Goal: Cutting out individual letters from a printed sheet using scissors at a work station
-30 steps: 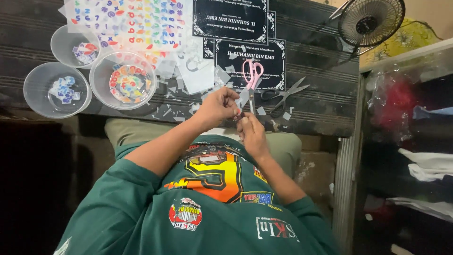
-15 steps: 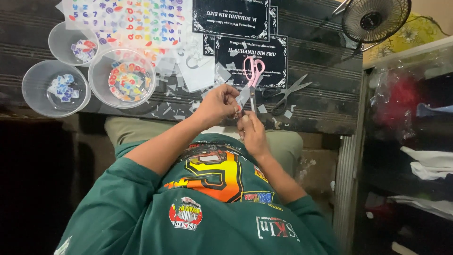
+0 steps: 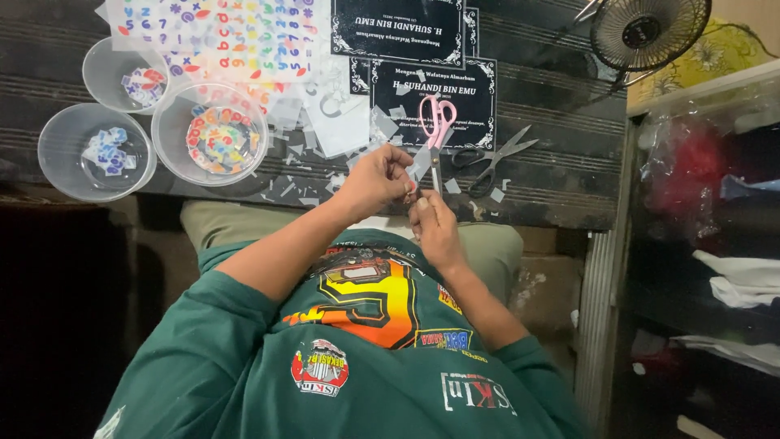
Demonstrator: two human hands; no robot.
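Pinching together at the table edge, both hands [image 3: 410,199] share a grip on one tiny, indistinct sticker piece [image 3: 409,192].

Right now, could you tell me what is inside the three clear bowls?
Each clear bowl holds small coloured cut-out pieces: mostly red and orange in the largest, blue and white in the left one, mixed in the top one. Their exact shapes are too small to tell.

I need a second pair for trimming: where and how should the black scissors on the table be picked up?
Take the black scissors by the two dark finger loops, which lie at the end nearest the right hand. The metal blades point away, up toward the fan. Come from the loop side, from above, since the pair lies flat on the dark table with paper scraps around it.
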